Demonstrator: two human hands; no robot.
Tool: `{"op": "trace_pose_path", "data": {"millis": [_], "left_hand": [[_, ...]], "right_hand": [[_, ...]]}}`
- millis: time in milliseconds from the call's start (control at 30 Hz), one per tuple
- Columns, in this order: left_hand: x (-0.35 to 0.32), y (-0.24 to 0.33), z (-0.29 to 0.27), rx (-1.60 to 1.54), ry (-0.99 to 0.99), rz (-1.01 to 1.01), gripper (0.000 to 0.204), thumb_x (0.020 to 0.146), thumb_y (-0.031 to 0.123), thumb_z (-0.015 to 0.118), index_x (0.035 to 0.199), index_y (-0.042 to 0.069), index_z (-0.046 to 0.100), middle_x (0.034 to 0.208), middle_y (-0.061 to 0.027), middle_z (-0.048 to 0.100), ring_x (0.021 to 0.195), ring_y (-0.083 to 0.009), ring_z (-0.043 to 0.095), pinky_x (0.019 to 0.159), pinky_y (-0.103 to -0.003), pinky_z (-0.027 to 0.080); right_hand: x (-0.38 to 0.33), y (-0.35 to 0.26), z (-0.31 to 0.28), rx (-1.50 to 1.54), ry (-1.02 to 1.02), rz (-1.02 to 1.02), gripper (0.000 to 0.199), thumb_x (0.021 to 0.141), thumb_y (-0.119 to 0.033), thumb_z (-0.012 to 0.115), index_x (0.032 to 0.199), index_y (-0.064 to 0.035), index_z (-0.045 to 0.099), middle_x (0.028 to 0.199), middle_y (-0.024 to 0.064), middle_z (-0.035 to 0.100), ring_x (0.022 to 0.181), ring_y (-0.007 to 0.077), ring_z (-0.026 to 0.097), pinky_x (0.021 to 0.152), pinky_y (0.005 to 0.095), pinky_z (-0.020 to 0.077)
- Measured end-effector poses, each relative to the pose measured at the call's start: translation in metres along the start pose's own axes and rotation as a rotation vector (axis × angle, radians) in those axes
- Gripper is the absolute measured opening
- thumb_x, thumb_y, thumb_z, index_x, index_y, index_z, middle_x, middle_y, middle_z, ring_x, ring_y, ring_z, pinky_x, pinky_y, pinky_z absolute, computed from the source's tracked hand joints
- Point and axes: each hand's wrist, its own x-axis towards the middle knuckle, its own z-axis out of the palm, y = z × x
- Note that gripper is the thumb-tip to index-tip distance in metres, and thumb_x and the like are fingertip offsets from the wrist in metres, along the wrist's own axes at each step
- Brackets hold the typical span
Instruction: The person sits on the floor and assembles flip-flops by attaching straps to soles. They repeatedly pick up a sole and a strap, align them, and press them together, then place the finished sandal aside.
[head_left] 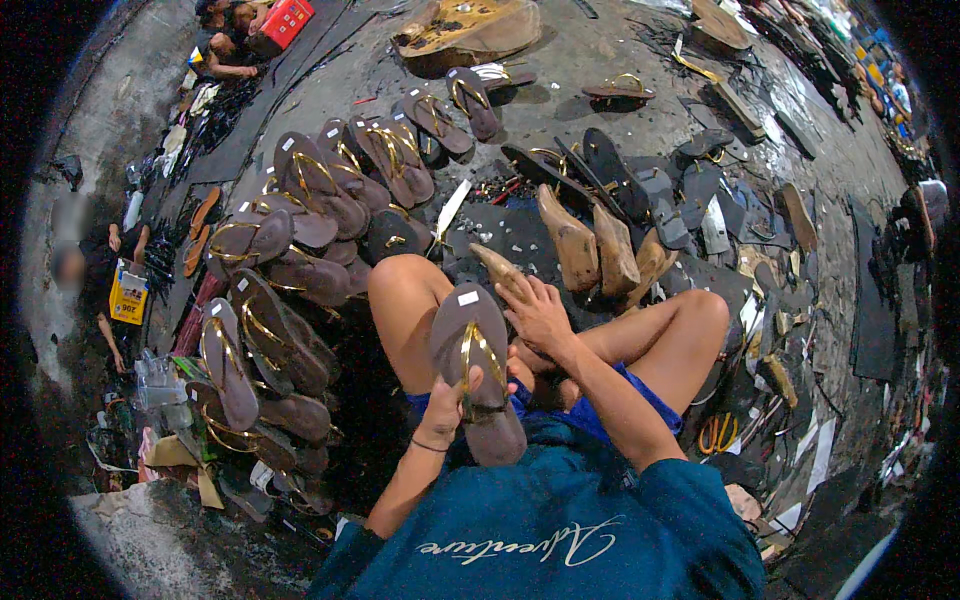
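My left hand (450, 405) grips a brown flip-flop (468, 330) with gold straps upright before my body. Its thumb lies over the strap, and a small white sticker shows at the upper end of the sole. Beside it, my right hand (537, 318) is closed over a tapering wooden shoe last (492, 262), whose narrow end sticks out past the fingers; the rest is hidden under the hand. Just beyond my bent knees stand more wooden shoe lasts (568, 240). Finished-looking brown flip-flops (312, 172) with gold straps lie in a heap on the left.
Dark soles (610, 170) and scraps crowd the ground at the right. Orange-handled scissors (717, 435) lie beyond my right knee. A large wooden block (470, 35) sits at the far side. Other people are at the left edge, near a yellow box (129, 292) and a red box (284, 22).
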Motion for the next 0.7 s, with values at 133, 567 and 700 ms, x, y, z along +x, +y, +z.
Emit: {"op": "trace_pose_path", "data": {"millis": [133, 567, 700], "left_hand": [[0.033, 0.002, -0.001, -0.001, -0.044, 0.104, 0.053, 0.093, 0.024, 0.061, 0.133, -0.005, 0.041, 0.122, -0.0191, 0.058, 0.098, -0.0276, 0.065, 0.08, -0.038, 0.059], [0.085, 0.025, -0.009, -0.274, 0.179, 0.196, 0.042, 0.096, 0.038, 0.055, 0.119, 0.004, 0.057, 0.11, -0.012, 0.065, 0.093, -0.0189, 0.066, 0.076, -0.032, 0.056], [0.083, 0.016, -0.011, 0.022, 0.32, 0.225, 0.035, 0.088, 0.031, 0.066, 0.11, 0.004, 0.06, 0.093, -0.0055, 0.065, 0.084, -0.0186, 0.065, 0.075, -0.034, 0.054]], "right_hand": [[0.007, 0.016, -0.011, 0.207, -0.092, 0.227, 0.083, 0.079, -0.054, 0.063, 0.148, -0.0243, 0.029, 0.149, 0.0151, 0.031, 0.119, 0.0387, 0.047, 0.084, 0.0525, 0.0496], [-0.06, -0.008, -0.184, 1.576, 0.019, 0.848, 0.05, 0.091, -0.03, 0.057, 0.124, 0.0075, 0.052, 0.111, 0.0141, 0.063, 0.093, 0.021, 0.062, 0.085, 0.0326, 0.0498], [-0.076, -0.037, -0.24, 1.856, 0.047, 0.962, 0.057, 0.092, -0.036, 0.047, 0.123, 0.0124, 0.045, 0.109, 0.0252, 0.061, 0.087, 0.0315, 0.067, 0.075, 0.0409, 0.0584]]}}
